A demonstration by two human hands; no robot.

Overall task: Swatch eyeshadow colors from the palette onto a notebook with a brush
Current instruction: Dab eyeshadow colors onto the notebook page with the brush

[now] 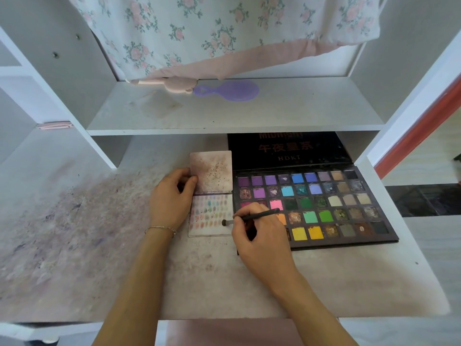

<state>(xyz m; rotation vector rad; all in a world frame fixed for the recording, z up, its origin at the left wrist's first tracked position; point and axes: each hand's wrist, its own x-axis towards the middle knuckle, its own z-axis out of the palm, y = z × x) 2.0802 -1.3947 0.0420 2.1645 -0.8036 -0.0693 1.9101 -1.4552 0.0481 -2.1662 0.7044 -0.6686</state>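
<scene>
my right hand (pixel 259 236) is curled tight around the brush (pixel 252 217), thumb and fingers pinching the dark handle low down, so the handle slants up and to the right over my knuckles. the fluffy tip points left and sits on the lower page of the notebook (pixel 212 213), near its right edge, just beside the rows of small pastel swatches already on that page. the heel of this hand lies over the near left corner of the palette (pixel 324 208)

my left hand (pixel 172 198) holds the notebook at its left side: the thumb presses onto the lower left corner of the raised upper page, which is speckled with pink and brown dust, and the curled fingers sit behind that edge. a thin bracelet (pixel 161 229) circles this wrist

the notebook lies open on the counter (pixel 99 245), touching the left edge of the palette. the palette is open flat, its black lid (pixel 284 149) leaning back under the shelf (pixel 224 113), its pans running through purples, blues, greens, yellows and browns. the counter around my hands is smeared with pinkish purple powder

on the shelf above lies a lilac hand mirror (pixel 229 90), and a floral cloth (pixel 212 28) hangs down behind it
</scene>
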